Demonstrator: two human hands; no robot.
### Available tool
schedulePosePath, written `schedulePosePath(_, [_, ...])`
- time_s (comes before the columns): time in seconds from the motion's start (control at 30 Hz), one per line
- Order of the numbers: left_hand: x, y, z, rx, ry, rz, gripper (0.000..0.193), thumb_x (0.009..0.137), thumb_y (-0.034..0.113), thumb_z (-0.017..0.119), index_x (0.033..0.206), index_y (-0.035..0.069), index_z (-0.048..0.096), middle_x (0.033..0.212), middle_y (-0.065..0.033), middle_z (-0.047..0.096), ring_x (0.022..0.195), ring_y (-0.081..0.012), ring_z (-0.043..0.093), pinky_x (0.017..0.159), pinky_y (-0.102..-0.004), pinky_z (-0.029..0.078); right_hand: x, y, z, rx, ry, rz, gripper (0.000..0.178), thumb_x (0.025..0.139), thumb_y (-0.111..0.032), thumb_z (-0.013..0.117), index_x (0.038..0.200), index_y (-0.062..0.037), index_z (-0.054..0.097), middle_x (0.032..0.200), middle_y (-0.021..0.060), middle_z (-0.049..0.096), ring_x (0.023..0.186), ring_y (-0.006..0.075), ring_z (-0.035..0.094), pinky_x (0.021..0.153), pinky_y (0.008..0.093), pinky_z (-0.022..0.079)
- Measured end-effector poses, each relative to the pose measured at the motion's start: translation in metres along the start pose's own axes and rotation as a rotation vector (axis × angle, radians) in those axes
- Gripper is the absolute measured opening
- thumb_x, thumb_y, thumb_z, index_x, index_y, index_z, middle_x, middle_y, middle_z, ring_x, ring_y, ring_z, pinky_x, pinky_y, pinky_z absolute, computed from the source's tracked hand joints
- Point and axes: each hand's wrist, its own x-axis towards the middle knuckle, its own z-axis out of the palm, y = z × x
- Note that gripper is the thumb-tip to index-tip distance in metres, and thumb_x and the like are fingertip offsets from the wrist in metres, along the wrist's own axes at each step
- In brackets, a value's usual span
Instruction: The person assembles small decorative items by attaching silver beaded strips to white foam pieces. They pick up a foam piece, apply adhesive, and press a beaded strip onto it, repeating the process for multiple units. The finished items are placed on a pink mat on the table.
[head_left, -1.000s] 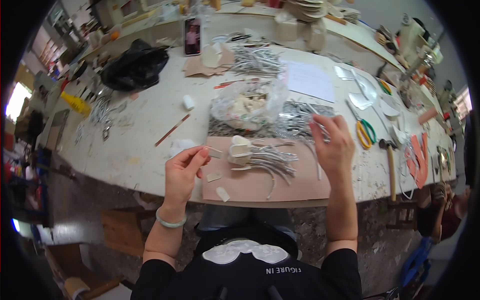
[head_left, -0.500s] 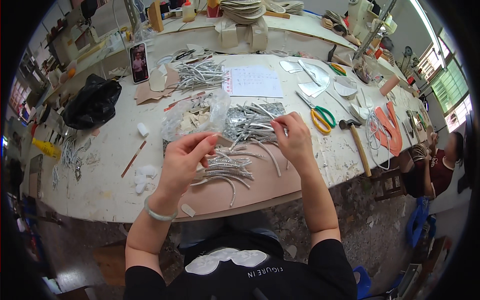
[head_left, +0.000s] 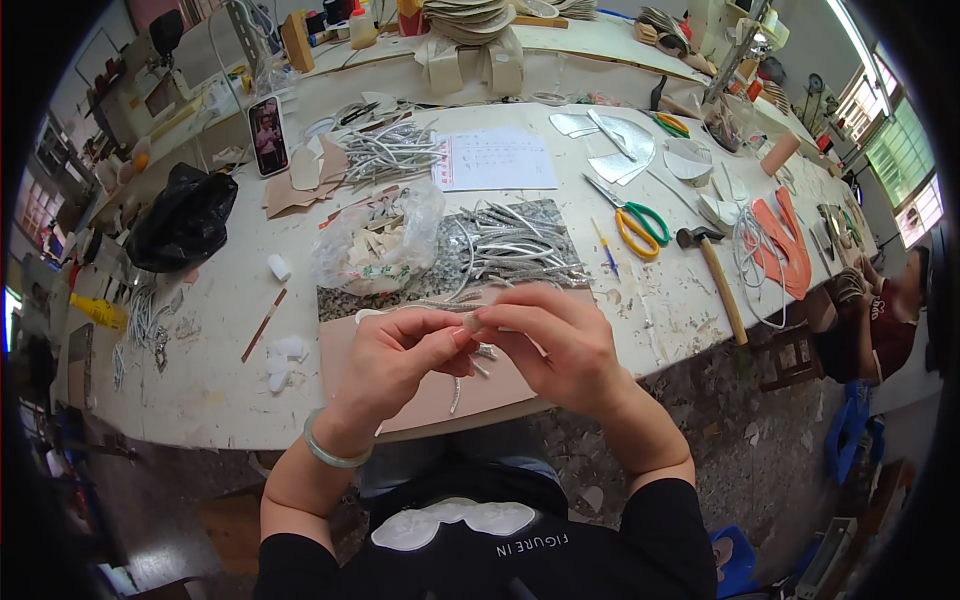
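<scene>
Bringing together hands held apart a moment ago, I pinch a small pale piece [head_left: 472,322] in my left hand [head_left: 396,355] above the pink sheet [head_left: 430,407]; my right hand [head_left: 560,345] now meets it, fingertips bunched, its grip unclear to me.

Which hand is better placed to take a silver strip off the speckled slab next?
Probably the right hand: it lies closer to the silver strips on the speckled slab; the left hand sits farther left.
</scene>
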Motion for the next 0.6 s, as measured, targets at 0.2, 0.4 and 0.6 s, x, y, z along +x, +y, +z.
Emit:
schedulePosePath(0.2, [-0.008,-0.005,0.007,0.091,0.067,0.111,0.018,0.091,0.006,0.063,0.103,-0.008,0.067,0.091,-0.0104,0.070,0.079,-0.0136,0.067,0.073,-0.0263,0.058,0.002,-0.012,-0.005,-0.113,-0.066,-0.032,0.023,0.075,0.000,0.073,0.097,-0.0014,0.069,0.086,0.0091,0.063,0.066,0.0212,0.063,0.055,0.0314,0.050])
schedulePosePath(0.4, [-0.021,-0.004,0.011,0.446,0.105,0.214,0.013,0.085,0.005,0.067,0.093,-0.005,0.069,0.082,-0.0080,0.070,0.072,-0.0081,0.065,0.062,-0.0220,0.051,0.000,-0.013,-0.013,-0.138,-0.297,-0.069,0.022,0.079,-0.009,0.069,0.100,-0.0048,0.064,0.088,0.0058,0.061,0.071,0.0227,0.063,0.058,0.0336,0.050])
schedulePosePath(0.6, [-0.026,-0.013,0.013,0.590,0.134,0.354,0.013,0.082,0.006,0.068,0.091,-0.003,0.070,0.077,-0.0083,0.069,0.066,-0.0083,0.062,0.060,-0.0232,0.051,-0.014,-0.009,0.007,0.137,-0.228,0.179,0.017,0.076,0.000,0.066,0.092,0.0001,0.069,0.086,0.0117,0.068,0.064,0.0188,0.065,0.054,0.0279,0.050])
